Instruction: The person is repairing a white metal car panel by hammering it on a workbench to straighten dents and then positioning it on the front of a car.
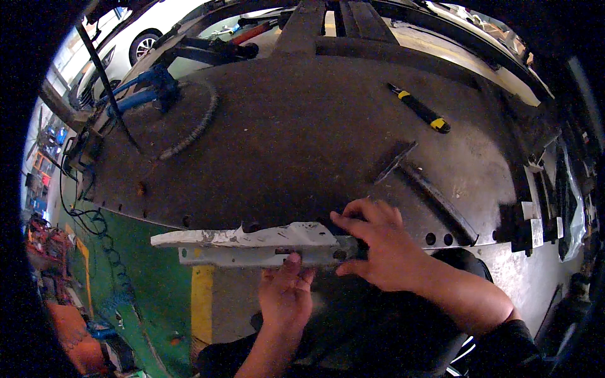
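Note:
A long white and grey metal part (239, 238) with small holes lies horizontally along the table's front edge. My left hand (283, 299) is closed on it from below, with the thumb against its middle right. My right hand (378, 249) is closed around its darker right end, thumb and fingers spread over opposite sides; what exactly lies under that palm is hidden. A hammer (435, 201) with a long dark handle lies beyond my right hand, and a black-and-yellow tool (419, 108) lies farther back on the table.
The steel table (283, 126) has holes along its front edge. A blue tool (138, 101) with a curved hose stands at back left, near a white car (113, 50). Dark brackets (529, 227) line the right side. Coiled cable and orange equipment (79, 337) are on the left.

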Demonstrator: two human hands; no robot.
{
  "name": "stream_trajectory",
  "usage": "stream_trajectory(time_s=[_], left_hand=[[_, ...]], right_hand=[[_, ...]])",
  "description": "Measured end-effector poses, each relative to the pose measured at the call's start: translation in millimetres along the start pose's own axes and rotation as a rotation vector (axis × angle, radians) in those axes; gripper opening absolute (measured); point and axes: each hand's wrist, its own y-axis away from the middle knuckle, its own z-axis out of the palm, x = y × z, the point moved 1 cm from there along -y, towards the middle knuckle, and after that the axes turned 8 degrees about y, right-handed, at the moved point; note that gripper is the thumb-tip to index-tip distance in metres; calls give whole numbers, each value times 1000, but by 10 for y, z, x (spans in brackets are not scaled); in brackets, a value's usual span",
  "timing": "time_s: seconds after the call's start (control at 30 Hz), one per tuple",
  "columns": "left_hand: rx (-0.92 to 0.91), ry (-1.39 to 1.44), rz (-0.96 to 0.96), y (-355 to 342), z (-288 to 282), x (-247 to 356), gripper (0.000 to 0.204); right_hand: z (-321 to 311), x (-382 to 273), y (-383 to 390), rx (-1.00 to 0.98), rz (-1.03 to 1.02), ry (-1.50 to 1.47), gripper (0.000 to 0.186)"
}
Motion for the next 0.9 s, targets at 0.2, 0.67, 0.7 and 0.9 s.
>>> stream_trajectory(time_s=[0.2,0.67,0.7,0.9], left_hand=[[-82,-37,-251,63,75,-125,28],[73,-194,-102,87,325,-265,24],[105,-153,-95,97,296,-248,26],[104,-125,-109,101,255,-217,36]], right_hand=[[22,42,14,30,-43,44,76],[-113,117,30,18,-66,29,69],[-210,107,23,49,5,38,69],[-683,634,384,256,331,636,50]])
